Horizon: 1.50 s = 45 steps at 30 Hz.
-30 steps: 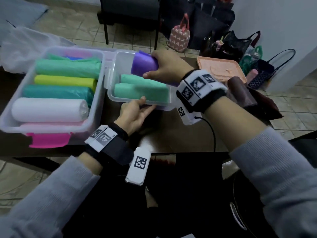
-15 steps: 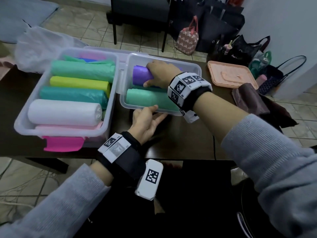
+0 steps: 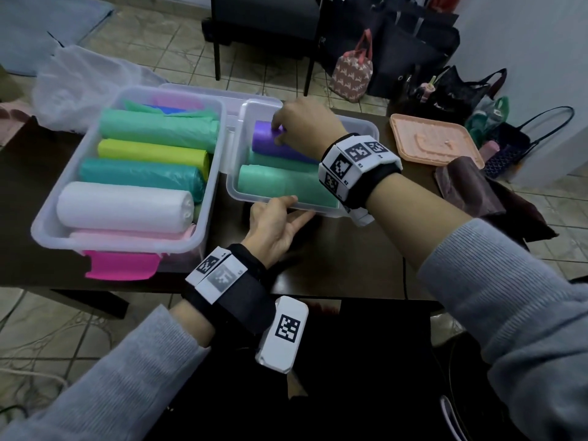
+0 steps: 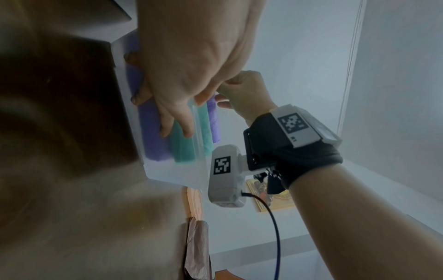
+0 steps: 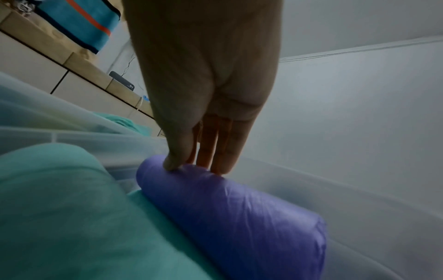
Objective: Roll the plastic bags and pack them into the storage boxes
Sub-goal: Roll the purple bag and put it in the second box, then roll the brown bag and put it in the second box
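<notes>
Meanwhile, the right hand (image 3: 305, 125) pressed straight fingertips (image 5: 218, 166) on the purple roll (image 3: 276, 144), seating it; the left hand (image 3: 273, 224), fingers extended, steadied the small box (image 3: 366, 128); another bag likely needed rolling next

purple roll (image 3: 280, 144) right end hidden by right hand (image 3: 307, 125)

Two storage boxes (image 3: 229, 173) sit side by side on the table (image 3: 350, 265), rolls (image 3: 152, 151) inside.

Dark wooden desk (image 3: 366, 268) on beige tiled floor (image 3: 178, 55); black chair (image 3: 264, 30) beyond it, bags (image 3: 351, 71) lined along white wall (image 3: 521, 43); dim, cool light.
</notes>
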Tool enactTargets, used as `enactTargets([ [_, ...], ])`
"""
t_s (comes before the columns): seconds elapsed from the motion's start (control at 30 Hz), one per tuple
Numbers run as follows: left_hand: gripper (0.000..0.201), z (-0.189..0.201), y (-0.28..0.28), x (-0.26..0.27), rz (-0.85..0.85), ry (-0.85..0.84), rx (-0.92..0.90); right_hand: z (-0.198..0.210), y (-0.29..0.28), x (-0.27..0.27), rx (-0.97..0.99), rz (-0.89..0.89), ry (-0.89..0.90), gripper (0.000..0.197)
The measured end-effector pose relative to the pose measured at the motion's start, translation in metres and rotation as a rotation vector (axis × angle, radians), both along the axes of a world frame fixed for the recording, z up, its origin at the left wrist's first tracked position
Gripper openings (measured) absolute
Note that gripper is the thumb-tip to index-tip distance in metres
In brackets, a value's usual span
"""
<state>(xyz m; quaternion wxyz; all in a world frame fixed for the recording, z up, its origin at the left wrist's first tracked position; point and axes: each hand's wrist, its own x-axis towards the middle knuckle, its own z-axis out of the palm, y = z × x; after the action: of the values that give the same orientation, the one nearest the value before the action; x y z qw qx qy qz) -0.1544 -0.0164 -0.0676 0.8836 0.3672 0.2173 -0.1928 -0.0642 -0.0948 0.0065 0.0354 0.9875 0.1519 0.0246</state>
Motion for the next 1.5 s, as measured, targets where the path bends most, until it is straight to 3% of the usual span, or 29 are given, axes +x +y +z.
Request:
enactTargets([
  [0.17,0.026,0.0,-0.001,0.001,0.011,0.014,0.016,-0.005,-0.005,-0.001,0.01,0.002,0.175,0.043],
  [0.27,0.013,0.006,-0.002,0.002,-0.005,0.032,0.017,-0.004,-0.014,-0.003,0.277,-0.078,0.196,0.047],
  [0.33,0.013,0.008,-0.003,0.006,0.009,0.049,0.032,-0.006,-0.025,-0.004,0.425,-0.135,0.067,0.039],
  [0.4,0.016,0.009,-0.005,0.009,0.025,0.061,0.049,-0.008,-0.041,-0.009,0.458,-0.241,-0.11,0.038],
  [0.47,0.024,0.008,-0.006,0.014,0.024,0.069,0.046,-0.011,-0.06,-0.019,0.411,-0.423,-0.15,0.041],
  [0.6,0.049,0.003,-0.01,0.03,0.047,0.102,0.056,-0.027,-0.096,-0.031,0.475,-0.725,0.085,0.036],
  [0.8,0.051,0.005,-0.015,0.042,0.046,0.146,0.101,-0.04,-0.109,-0.038,0.783,-0.728,0.148,0.031],
  [1.07,0.048,0.016,-0.026,0.012,0.019,0.127,0.145,-0.044,-0.111,-0.039,0.864,-0.709,0.148,0.033],
  [1.13,0.042,0.012,-0.042,-0.006,-0.007,0.074,0.211,-0.046,-0.115,-0.042,0.917,-0.696,0.17,0.038],
  [1.23,0.026,-0.001,-0.078,-0.028,-0.195,-0.078,0.383,-0.048,-0.133,-0.048,0.943,-0.68,0.082,0.044],
  [1.4,0.035,-0.033,-0.125,-0.053,-0.428,-0.863,1.099,-0.049,-0.205,-0.061,0.725,-0.84,-0.138,0.035],
  [1.43,0.038,-0.04,-0.131,-0.057,-0.485,-0.983,1.186,-0.05,-0.221,-0.063,0.686,-0.873,-0.173,0.033],
  [1.5,0.043,-0.053,-0.142,-0.059,-0.595,-1.068,1.352,-0.053,-0.249,-0.07,0.616,-0.943,-0.216,0.032],
])
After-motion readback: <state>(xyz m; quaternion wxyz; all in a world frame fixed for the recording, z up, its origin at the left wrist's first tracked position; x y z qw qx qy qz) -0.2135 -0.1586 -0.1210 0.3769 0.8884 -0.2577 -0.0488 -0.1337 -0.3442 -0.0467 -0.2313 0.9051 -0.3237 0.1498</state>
